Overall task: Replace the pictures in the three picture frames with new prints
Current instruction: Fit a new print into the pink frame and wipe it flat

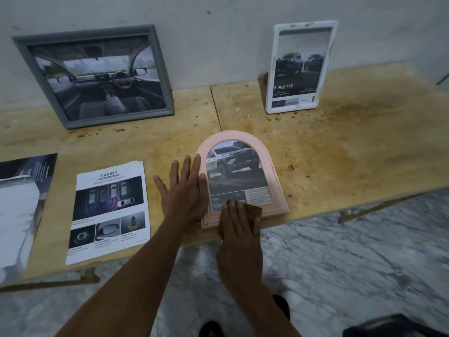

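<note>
I judge this the finishing step on the third frame: the pink arched plastic picture frame (pixel 243 181) lies flat, face up, at the near edge of the pale plywood bench (pixel 352 147), already showing a print of a white off-road truck. My left hand (pixel 187 190) lies flat with fingers spread straight, its edge against the frame's nine o'clock side, steadying it. My right hand (pixel 239 229) presses a small brown cloth (pixel 252 210) onto the glass near the frame's six o'clock end; that grip looks like flat fingers pushing down, not a pinch, though the thumb is hidden.

The other two frames stand leaning on the wall: a grey wooden rectangular frame (pixel 94 76) at ten o'clock with a car-interior print, and a white plastic upright frame (pixel 301 66) at one o'clock with a dark pickup print. So the task seems nearly done.

Next I would wipe on towards the arch at twelve o'clock, keeping the left hand firm because the frame overhangs the bench edge slightly, then stand it up with the others.

At nine o'clock lies a white printed safety leaflet (pixel 109 212), with a stack of glossy sheets (pixel 21 203) further left. The bench is stained brown towards three o'clock. Below is a grey marbled floor (pixel 352 263); behind is a plain grey wall (pixel 218 45).
</note>
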The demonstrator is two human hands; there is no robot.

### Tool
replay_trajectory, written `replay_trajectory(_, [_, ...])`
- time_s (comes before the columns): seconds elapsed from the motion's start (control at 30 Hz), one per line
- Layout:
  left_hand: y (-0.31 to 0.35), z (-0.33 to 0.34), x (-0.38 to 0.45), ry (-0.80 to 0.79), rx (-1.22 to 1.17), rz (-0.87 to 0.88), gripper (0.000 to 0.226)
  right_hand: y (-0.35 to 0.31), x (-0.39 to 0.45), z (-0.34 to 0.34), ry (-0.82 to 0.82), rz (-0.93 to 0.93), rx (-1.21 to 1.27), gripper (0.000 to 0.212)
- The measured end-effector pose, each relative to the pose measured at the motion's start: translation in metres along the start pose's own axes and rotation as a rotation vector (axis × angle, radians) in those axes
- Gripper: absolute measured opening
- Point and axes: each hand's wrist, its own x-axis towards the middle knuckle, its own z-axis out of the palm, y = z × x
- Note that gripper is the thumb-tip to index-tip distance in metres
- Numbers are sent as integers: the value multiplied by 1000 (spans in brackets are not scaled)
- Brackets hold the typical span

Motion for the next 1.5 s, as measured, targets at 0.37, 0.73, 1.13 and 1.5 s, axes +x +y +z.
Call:
replay_trajectory(0.37, [-1, 2, 3, 14, 12, 1, 55, -7, 0, 9, 13, -130, 185, 74])
replay_trajectory(0.73, [-1, -3, 2, 1, -9, 14, 60, 7, 0, 8, -24, -331, 227, 65])
replay_trajectory(1.13, [-6, -8, 4, -66, -13, 23, 55, 57, 21, -43, 61, -283, 226, 45])
replay_trajectory(1.5, [-3, -9, 2, -57, 5, 15, 56, 82, 33, -53, 34, -279, -7, 20])
